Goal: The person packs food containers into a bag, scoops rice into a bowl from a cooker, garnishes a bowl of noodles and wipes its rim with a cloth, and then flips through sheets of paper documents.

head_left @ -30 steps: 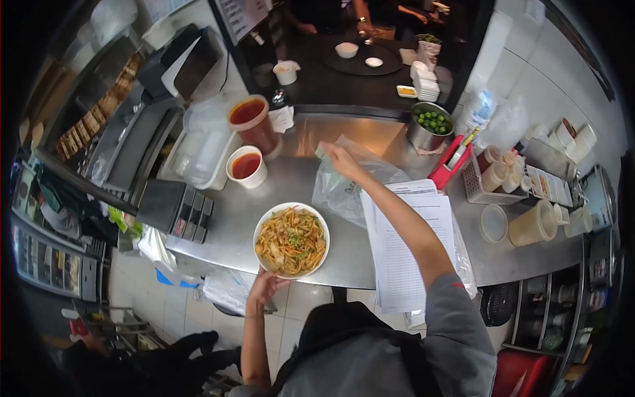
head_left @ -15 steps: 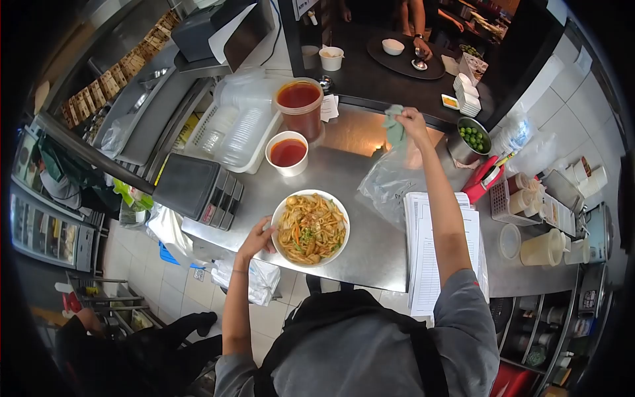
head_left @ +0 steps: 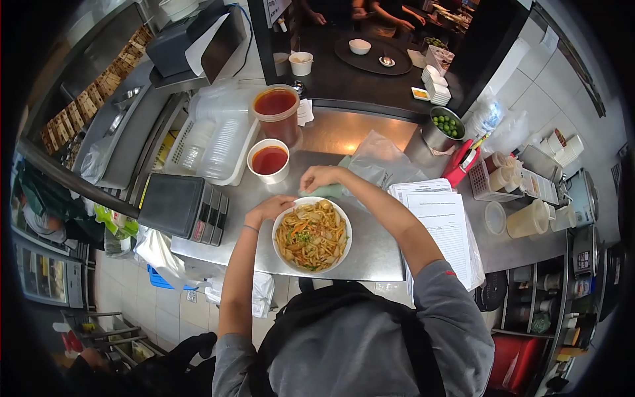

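Note:
A round white bowl (head_left: pixel 275 246) of noodles (head_left: pixel 313 237) with chopped green garnish rests near the steel counter's front edge. My left hand (head_left: pixel 270 208) grips its upper left rim. Just beyond the bowl's far rim, my right hand (head_left: pixel 320 177) is closed on a pale green cloth (head_left: pixel 336 188), part of which lies under the fingers close to the rim. Behind my hands stands a white tub of red soup (head_left: pixel 270 161), and beside it a taller clear container of red liquid (head_left: pixel 275 109).
A clear plastic bag (head_left: pixel 387 155) and printed sheets (head_left: pixel 433 228) lie to the right. A black drawer box (head_left: pixel 175 202) and a basket of plastic lids (head_left: pixel 235 175) stand left. Green limes fill a metal pot (head_left: pixel 440 139). People stand beyond the pass window.
My right hand has brought the cloth from the counter's far side back to the bowl. My left hand has moved up the rim. A person's hand has left the spoon on the tray.

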Action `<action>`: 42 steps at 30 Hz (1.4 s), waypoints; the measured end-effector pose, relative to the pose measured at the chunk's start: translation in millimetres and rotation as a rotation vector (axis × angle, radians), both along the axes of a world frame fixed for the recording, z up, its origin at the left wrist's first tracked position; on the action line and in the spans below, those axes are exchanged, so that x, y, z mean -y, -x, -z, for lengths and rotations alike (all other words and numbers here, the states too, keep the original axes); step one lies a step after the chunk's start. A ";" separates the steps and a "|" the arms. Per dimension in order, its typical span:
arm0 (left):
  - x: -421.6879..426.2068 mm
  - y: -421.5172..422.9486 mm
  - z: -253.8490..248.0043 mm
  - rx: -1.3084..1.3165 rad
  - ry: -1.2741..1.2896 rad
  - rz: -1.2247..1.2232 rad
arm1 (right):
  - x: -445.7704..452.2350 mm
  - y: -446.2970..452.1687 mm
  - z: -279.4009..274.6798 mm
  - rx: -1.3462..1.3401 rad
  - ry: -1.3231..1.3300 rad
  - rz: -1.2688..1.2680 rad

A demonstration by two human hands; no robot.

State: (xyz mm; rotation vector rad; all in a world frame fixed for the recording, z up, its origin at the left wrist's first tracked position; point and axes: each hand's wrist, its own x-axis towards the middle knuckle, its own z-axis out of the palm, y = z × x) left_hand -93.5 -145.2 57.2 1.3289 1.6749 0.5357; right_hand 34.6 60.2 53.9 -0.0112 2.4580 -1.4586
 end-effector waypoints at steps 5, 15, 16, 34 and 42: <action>-7.7 3.5 5.0 -0.055 -0.009 0.011 | 15.8 -3.1 -2.8 -0.071 0.169 0.028; 3.7 3.5 13.7 -0.199 -0.206 0.036 | -8.5 -36.5 -19.7 -0.106 -0.097 -0.068; 5.2 2.4 12.8 -0.249 -0.226 0.037 | -15.2 -46.8 -20.1 -0.108 -0.105 -0.070; -108.6 -55.5 -38.1 -0.349 -0.510 -0.405 | -44.9 -77.2 -70.3 -0.171 -0.018 0.633; -99.6 -32.0 -27.4 -0.098 -0.515 -0.486 | -35.0 -71.0 -27.2 -0.152 0.224 0.606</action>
